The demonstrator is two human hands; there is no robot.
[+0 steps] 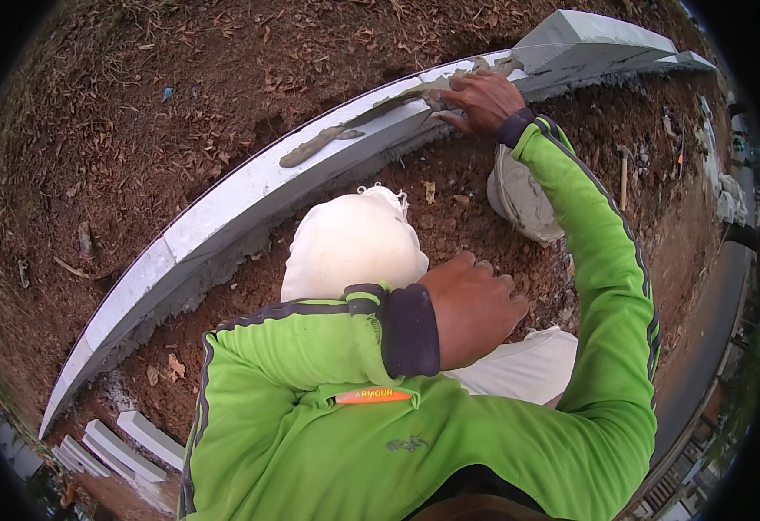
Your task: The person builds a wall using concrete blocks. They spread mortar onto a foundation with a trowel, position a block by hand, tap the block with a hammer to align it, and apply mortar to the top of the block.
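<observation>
My right hand (489, 100) reaches to the top of a curved run of pale concrete kerb blocks (232, 193). Its fingers and thumb close around wet grey mortar (436, 94) near a joint, beside a taller block with a sloped face (593, 33). More mortar (315, 146) lies smeared leftward along the top. My left hand (475, 308) is held low before my body, fingers curled and palm turned down. What it holds, if anything, is hidden. Beneath my right forearm, a bucket (519, 195) of grey mortar stands on the soil, partly covered by the sleeve.
White cloth covers my knees (354, 243). Loose kerb blocks (124, 451) lie at lower left. A wooden-handled tool (623, 178) stands in the dirt to the right. Behind the kerb rises brown soil (180, 95) with dry leaves. A thin string runs along the blocks; a road (710, 321) passes at right.
</observation>
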